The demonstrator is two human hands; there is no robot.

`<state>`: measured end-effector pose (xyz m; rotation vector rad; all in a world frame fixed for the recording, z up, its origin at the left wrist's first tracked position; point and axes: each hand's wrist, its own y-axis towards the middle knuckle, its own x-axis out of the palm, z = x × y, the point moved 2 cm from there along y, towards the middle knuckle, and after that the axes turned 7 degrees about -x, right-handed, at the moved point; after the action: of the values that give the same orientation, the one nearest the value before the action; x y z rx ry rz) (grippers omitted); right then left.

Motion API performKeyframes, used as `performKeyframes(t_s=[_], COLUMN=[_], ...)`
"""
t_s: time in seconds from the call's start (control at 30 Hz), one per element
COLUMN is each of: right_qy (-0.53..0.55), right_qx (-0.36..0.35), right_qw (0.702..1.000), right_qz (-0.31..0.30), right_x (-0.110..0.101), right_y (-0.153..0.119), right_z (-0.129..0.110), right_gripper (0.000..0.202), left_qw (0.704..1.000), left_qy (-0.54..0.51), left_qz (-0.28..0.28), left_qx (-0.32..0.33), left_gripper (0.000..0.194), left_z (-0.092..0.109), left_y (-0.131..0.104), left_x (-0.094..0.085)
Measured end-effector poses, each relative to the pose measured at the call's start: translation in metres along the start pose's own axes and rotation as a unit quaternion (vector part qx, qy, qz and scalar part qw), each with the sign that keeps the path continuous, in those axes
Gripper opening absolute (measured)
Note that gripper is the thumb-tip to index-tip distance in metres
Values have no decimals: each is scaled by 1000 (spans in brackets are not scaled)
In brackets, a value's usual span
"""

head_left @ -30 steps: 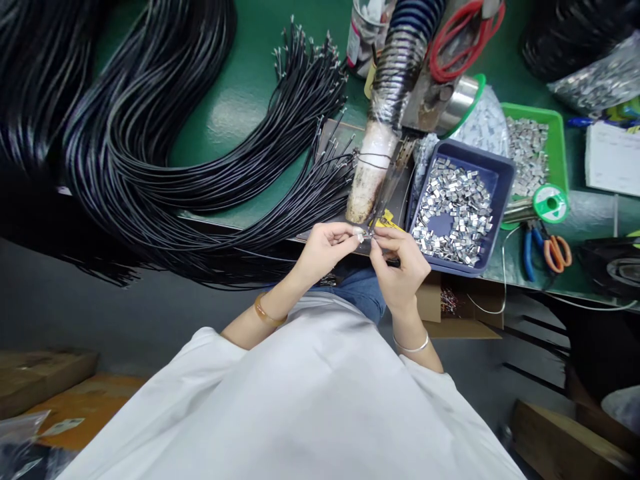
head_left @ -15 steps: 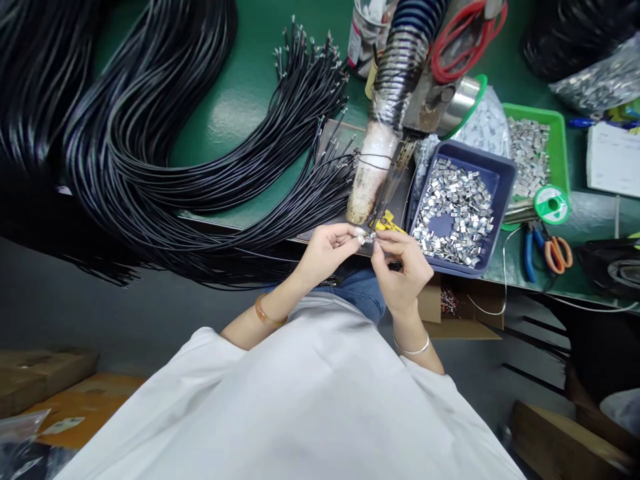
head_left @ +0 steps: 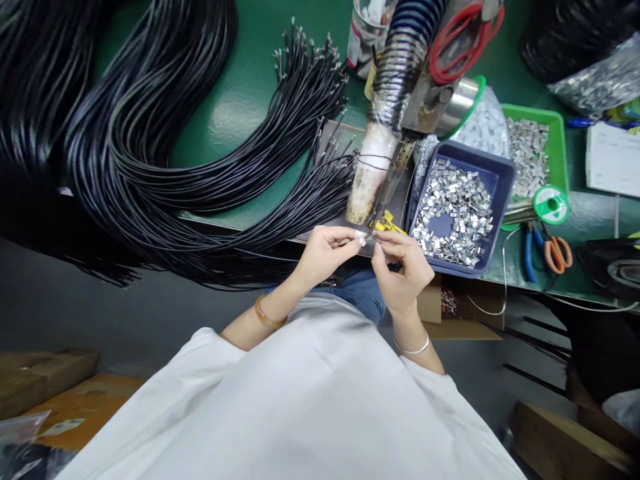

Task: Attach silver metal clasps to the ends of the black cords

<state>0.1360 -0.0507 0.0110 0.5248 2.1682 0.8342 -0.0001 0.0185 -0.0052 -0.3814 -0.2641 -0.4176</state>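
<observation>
My left hand (head_left: pixel 325 253) pinches thumb against fingers, with something white at the fingertips. A small silvery metal connector (head_left: pixel 370 237) juts from that pinch toward my right hand (head_left: pixel 403 267). The right hand's fingers are curled, thumb and forefinger close around the same spot; what they grip is too small to make out. Just above both hands is the stained, wrapped end of an extraction hose (head_left: pixel 367 180). A yellow tool (head_left: pixel 389 223) lies right behind the fingertips. Loose metal connectors fill part of the dark blue tray (head_left: pixel 501 175) to the right.
Bundled black cables (head_left: pixel 200 180) sweep across the left of the green table (head_left: pixel 230 110). On the right are a green tray (head_left: pixel 560 133), a solder spool (head_left: pixel 550 205), blue-handled pliers (head_left: pixel 529 257) and orange-handled scissors (head_left: pixel 559 255). An open cardboard box (head_left: pixel 465 329) sits below the table edge.
Both hands stay in place, with only a slight shift of the fingertips around the small metal connector. Everything else looks the same.
</observation>
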Motion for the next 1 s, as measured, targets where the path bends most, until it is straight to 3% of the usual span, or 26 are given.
performKeyframes(t_s=[0.43, 0.83, 1.0], right_qy=[15, -4, 12], right_qx=[-16, -7, -23], right_qw=[1000, 1000, 998], right_qz=[-14, -28, -50], right_x=[0, 1, 2], right_y=[-4, 6, 4], right_z=[2, 3, 5], right_gripper=[13, 11, 9], left_qw=[999, 1000, 1000], left_qy=[6, 13, 24], left_qz=[-14, 10, 10], left_qx=[-36, 14, -4], left_gripper=[18, 14, 12], left_z=[0, 8, 2], left_y=[1, 2, 2], left_x=[-3, 0, -4])
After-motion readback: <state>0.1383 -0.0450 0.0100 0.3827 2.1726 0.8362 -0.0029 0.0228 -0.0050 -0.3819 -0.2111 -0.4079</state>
